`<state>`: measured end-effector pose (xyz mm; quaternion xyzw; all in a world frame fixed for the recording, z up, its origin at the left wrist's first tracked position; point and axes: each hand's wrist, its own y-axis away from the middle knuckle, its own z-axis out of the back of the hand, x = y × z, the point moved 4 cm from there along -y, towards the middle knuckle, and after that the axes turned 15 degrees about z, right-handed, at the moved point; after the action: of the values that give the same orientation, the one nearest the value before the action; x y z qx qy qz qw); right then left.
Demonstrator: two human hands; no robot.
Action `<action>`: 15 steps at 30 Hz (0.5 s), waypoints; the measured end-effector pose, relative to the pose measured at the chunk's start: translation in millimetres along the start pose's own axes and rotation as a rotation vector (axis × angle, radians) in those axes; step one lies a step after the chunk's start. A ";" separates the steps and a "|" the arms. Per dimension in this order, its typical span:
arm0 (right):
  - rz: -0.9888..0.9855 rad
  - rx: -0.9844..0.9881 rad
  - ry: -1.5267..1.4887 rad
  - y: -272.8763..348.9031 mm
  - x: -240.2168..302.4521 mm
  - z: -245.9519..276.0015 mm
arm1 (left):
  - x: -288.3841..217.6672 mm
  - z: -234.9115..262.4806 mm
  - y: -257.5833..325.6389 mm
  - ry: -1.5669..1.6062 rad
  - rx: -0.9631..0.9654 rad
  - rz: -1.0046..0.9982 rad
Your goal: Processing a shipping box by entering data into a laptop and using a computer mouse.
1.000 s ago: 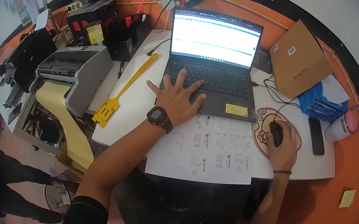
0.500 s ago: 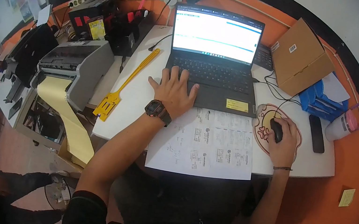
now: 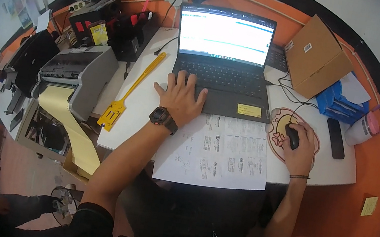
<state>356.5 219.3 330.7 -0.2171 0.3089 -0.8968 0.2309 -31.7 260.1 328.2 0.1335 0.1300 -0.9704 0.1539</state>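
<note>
Your right hand (image 3: 301, 148) is closed over the one mouse (image 3: 291, 134), under your fingers, on a mat (image 3: 280, 117) near the desk's (image 3: 137, 109) front edge; your left hand (image 3: 179, 97) lies spread, gripping nothing, on the one laptop (image 3: 220, 104). One phone (image 3: 335, 138) near the right edge; one blue organizer (image 3: 335, 108) holds white paper (image 3: 354, 91).

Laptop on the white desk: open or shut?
The laptop is open: its lit screen stands raised behind the exposed keyboard.

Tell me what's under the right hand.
A black mouse, on a patterned mouse pad. The right hand covers part of both, so those covered parts can't be seen.
</note>
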 end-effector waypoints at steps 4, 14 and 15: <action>-0.019 0.016 0.023 -0.7 0.6 1.3 | -2.0 -0.9 -1.8 -0.014 0.017 0.007; 0.016 0.003 0.047 1.0 -1.0 -0.7 | 0.5 -2.2 -3.2 -0.038 0.031 0.011; 0.016 -0.002 0.037 1.4 -1.6 -0.4 | 0.1 -1.7 -3.4 -0.042 0.037 0.016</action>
<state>358.0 219.3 329.0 -0.1979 0.3157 -0.8985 0.2321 -32.5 263.7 327.2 0.1171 0.1077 -0.9739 0.1618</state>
